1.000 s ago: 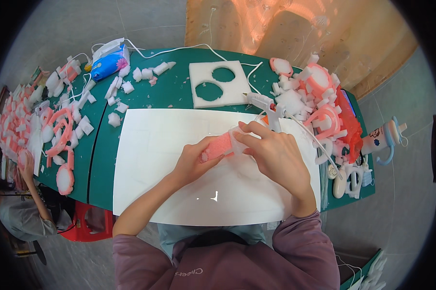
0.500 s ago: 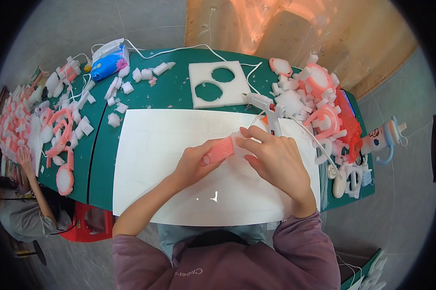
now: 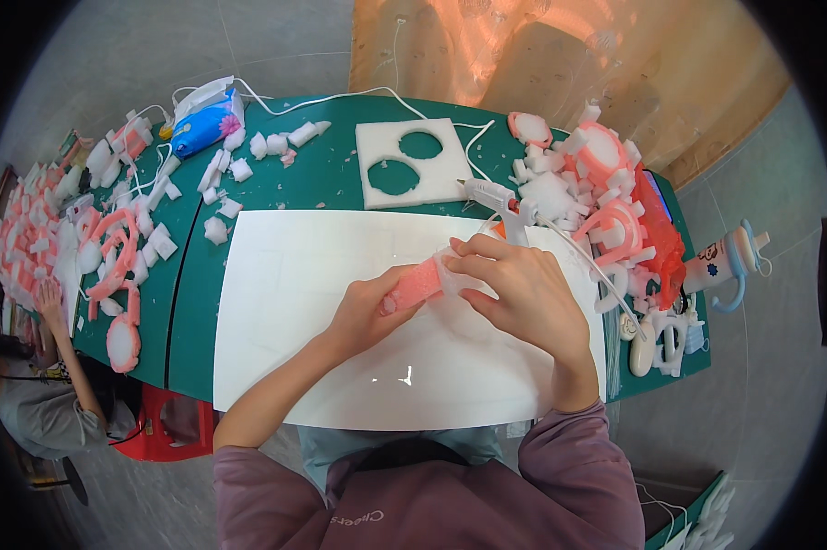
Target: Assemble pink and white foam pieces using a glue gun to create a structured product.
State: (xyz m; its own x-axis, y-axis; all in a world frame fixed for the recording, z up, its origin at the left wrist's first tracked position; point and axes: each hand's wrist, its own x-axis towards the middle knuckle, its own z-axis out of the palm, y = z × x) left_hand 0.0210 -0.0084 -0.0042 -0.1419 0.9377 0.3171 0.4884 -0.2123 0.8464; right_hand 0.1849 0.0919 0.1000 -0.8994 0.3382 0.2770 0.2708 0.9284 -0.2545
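Observation:
Over the white board, my left hand is closed around a pink foam block. The block is tilted, with its far end up to the right. At that end a whitish, partly see-through foam piece touches the pink foam. My right hand grips this whitish piece between thumb and fingers. Whether the two pieces are joined cannot be seen. A white glue gun stands just beyond my right hand, its lower part partly hidden.
A white foam slab with two round holes lies on the green table. Pink and white foam parts are heaped at the right, more at the left. A cup stands by the right edge. Another person's hand rests at far left.
The fingers of my right hand have shifted slightly on the whitish foam piece, near the end of the pink block. My left hand keeps its hold.

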